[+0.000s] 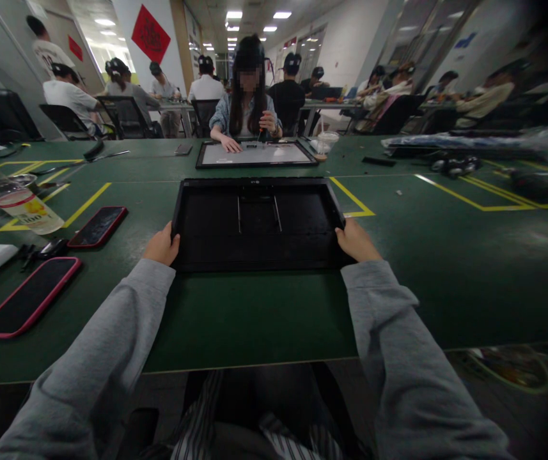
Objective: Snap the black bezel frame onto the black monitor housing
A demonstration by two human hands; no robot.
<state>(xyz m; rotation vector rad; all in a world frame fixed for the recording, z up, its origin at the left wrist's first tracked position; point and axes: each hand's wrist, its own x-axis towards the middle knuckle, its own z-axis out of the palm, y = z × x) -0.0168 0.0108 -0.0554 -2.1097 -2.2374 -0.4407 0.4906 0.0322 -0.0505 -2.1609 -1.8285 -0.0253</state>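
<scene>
- Black panel (pixel 259 246) sits in front of us at mid-table, one long edge toward us. From this angle we can't tell if it's flat on the green table (pixel 254 326) or slightly lifted.
- Left hand (pixel 162 245) clamped on the panel's left rim, thumb on top; right hand (pixel 357 241) clamped on the right rim the same way. Fingers underneath: hidden.
- Grip is roughly even side to side, so we should load both hands equally or it'll likely twist.
- We'd grip the rim only and leave the thin metal rods (pixel 240 214) in the middle alone.
- Watch the far edge: the grey panel (pixel 278 153) lies just beyond.
- Left side is cluttered: red-edged phone (pixel 98 227), labelled cup (pixel 34 211). We'd avoid swinging that way.
</scene>
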